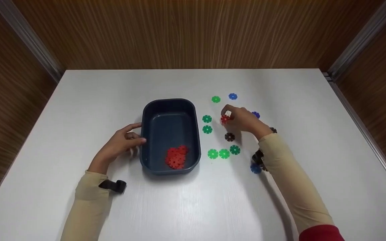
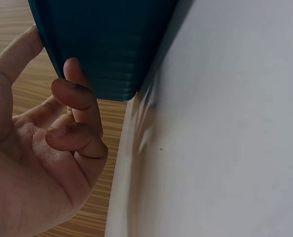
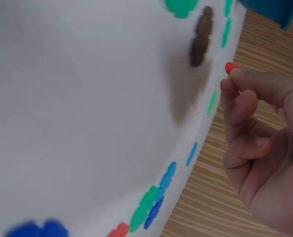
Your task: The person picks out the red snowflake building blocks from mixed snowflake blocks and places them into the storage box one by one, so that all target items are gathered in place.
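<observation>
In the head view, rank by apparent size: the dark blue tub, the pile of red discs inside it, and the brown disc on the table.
1. Dark blue tub
2. Pile of red discs
3. Brown disc

White table (image 1: 79,100), green discs (image 1: 218,153), blue discs (image 1: 233,96), brown disc (image 1: 229,137)

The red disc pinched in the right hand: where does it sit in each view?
Head: red disc right of centre, at the right hand fingertips.
Left wrist: not in view.
Right wrist: upper right, at the fingertips.
Shared landmark: dark blue tub, top-right corner in the right wrist view.
</observation>
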The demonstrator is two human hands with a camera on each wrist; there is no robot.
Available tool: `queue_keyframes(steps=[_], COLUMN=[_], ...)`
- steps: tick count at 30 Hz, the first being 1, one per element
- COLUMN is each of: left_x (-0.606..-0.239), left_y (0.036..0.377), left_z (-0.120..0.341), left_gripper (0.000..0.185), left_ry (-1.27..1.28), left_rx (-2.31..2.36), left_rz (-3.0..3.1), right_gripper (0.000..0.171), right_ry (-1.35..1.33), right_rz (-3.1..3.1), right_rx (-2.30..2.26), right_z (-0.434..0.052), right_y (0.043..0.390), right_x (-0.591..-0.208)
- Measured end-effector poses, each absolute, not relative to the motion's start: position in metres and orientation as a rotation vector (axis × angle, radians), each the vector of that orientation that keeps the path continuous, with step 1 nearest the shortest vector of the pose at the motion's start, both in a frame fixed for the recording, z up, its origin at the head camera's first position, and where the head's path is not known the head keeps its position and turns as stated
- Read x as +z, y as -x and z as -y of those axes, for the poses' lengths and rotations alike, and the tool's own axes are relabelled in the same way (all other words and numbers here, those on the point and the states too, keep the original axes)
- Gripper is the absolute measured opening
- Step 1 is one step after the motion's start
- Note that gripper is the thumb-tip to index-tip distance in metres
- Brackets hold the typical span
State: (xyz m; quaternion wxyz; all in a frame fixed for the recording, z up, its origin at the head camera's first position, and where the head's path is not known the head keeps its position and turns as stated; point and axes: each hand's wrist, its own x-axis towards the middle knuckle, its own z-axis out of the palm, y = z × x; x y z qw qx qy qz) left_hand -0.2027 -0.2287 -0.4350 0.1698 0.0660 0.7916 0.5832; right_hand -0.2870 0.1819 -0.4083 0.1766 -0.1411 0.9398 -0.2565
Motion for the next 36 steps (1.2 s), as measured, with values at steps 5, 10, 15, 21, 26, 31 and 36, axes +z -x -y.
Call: queue_keyframes(steps=[5,10,15,21,26,31,36], left_x=[-0.435,-0.434,-0.434,-0.434,-0.435,-0.435,-0.435], left_y=[0.203,0.203,0.203,0.203,0.203,0.203,0.203], left_z=[0.228,0.228,0.228,0.227,0.227,0.228,0.228], left_gripper=[0.069,0.067,0.067,0.068,0.068,0.068,0.069], left_ry=[-0.183,-0.185,-0.174,-0.174,-0.176,-0.18,-0.185], left_rx=[1.639,1.636,1.632,1.639,1.63,1.633,1.632], left_rz=[-2.262,-2.27,-2.271,-2.257,-2.263,-2.258,-2.265], right_gripper=[0.036,0.036,0.036,0.033,0.034,0.033,0.033], right_ry=[0.436,0.433,0.513,0.602,0.635,0.63,0.67], right_rz=[-2.63,-2.6,-2.558,-2.524,-2.49,-2.457,-2.391], right_rx=[-0.858,-0.99,-1.08,-1.139,-1.181,-1.216,-1.301], right_z=[-0.186,-0.184,-0.172,-0.155,-0.145,-0.133,-0.118], right_y=[0.285,0.282,0.276,0.267,0.259,0.251,0.242], right_x=[-0.398,-0.391,-0.385,-0.381,-0.379,-0.376,-0.373])
